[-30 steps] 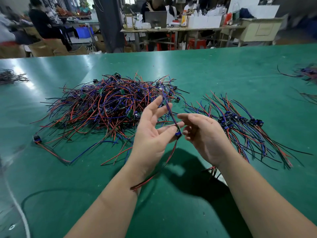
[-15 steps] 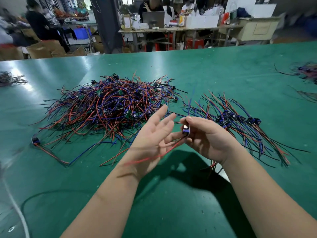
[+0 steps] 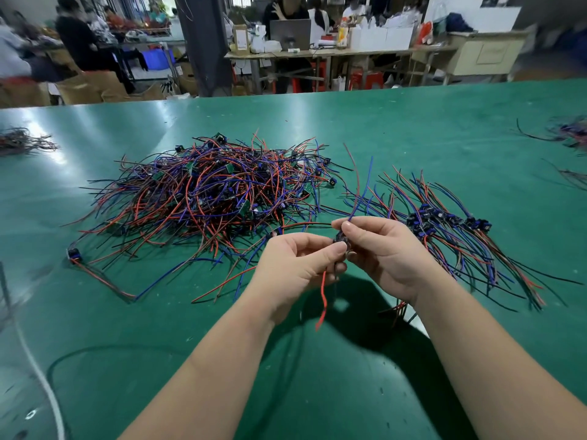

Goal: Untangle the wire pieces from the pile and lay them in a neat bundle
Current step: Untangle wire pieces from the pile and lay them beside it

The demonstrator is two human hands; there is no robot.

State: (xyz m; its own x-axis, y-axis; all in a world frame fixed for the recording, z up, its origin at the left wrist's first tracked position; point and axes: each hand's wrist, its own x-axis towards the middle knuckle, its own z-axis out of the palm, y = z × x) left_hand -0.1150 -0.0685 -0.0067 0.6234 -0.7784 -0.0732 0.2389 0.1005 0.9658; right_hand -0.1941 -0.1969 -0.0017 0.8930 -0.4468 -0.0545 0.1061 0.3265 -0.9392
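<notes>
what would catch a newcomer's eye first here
The big tangled pile of red, blue and black wires, left of centre on the green table. In front of it, the left hand and right hand pinch one wire piece; a neater bundle lies to the right.

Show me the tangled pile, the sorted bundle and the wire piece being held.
tangled pile (image 3: 209,192), head view, middle of the heap.
sorted bundle (image 3: 425,216), head view, on its row of connectors.
wire piece (image 3: 324,298), head view, on its hanging red tail.
</notes>
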